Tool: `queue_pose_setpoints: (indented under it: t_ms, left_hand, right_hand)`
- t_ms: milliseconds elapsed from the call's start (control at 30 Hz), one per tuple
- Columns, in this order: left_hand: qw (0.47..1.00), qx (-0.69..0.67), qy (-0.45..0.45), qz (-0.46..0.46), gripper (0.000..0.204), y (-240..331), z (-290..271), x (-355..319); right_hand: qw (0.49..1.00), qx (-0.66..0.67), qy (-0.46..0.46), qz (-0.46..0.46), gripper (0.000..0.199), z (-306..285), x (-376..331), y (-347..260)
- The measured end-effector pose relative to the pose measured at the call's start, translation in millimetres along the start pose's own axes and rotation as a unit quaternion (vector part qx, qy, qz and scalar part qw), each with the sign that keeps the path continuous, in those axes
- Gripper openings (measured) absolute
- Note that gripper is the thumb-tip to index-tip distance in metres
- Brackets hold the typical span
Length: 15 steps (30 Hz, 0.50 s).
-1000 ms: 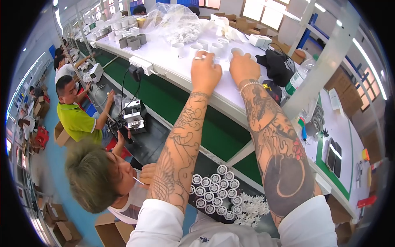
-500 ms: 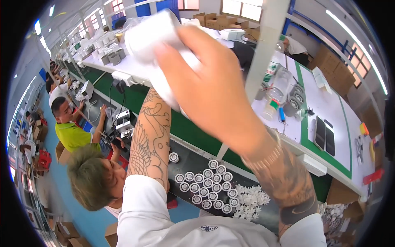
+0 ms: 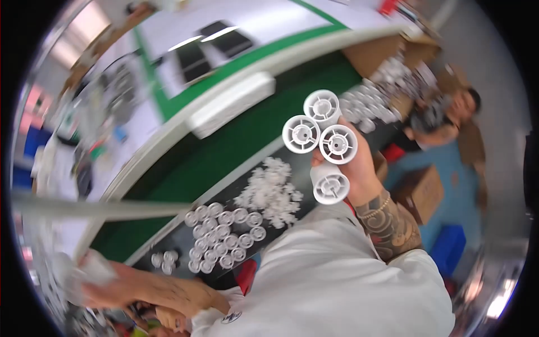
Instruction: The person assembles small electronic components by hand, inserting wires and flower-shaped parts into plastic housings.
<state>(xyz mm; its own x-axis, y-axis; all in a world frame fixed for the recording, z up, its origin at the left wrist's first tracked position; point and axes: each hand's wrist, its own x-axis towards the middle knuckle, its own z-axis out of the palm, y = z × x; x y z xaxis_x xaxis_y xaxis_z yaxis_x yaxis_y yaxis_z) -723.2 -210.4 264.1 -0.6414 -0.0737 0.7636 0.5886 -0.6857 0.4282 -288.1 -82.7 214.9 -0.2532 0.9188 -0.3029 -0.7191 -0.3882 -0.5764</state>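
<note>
My right hand (image 3: 362, 165) is closed around several white plastic cylinders, bunched together above the dark bench (image 3: 306, 151). Their round ends face me and show spokes around a central hub; one cylinder (image 3: 330, 185) sits lower than the rest. Out at the lower left, my left hand (image 3: 109, 283) is smeared by motion. A whitish blur overlaps its fingers, and I cannot tell whether it is held. Between the hands, rows of round white spoked pieces (image 3: 223, 231) lie on the bench. Beside them is a pile of small white star-shaped parts (image 3: 272, 191).
Beyond the bench stands a white table (image 3: 160, 33) with green borders, bearing two dark phones (image 3: 227, 39) and bottles. A white box-shaped fitting (image 3: 233, 104) runs along its edge. More white parts (image 3: 370, 104) lie farther right, near a co-worker (image 3: 443, 121). Cardboard boxes (image 3: 418, 194) rest on the blue floor.
My view has swung right. My hands, raised together around white cylinders before, are now far apart: the right holds several cylinders over the bench, the left is out at the lower left.
</note>
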Motion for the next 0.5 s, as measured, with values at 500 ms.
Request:
queue_pose_setpoints:
  t_ms: [500]
  left_hand:
    - [0.433,0.05,-0.691,-0.576,0.042,79,214,-447]
  right_hand:
    - [0.802,0.103,0.547,-0.219,0.039,-597,-8,-49]
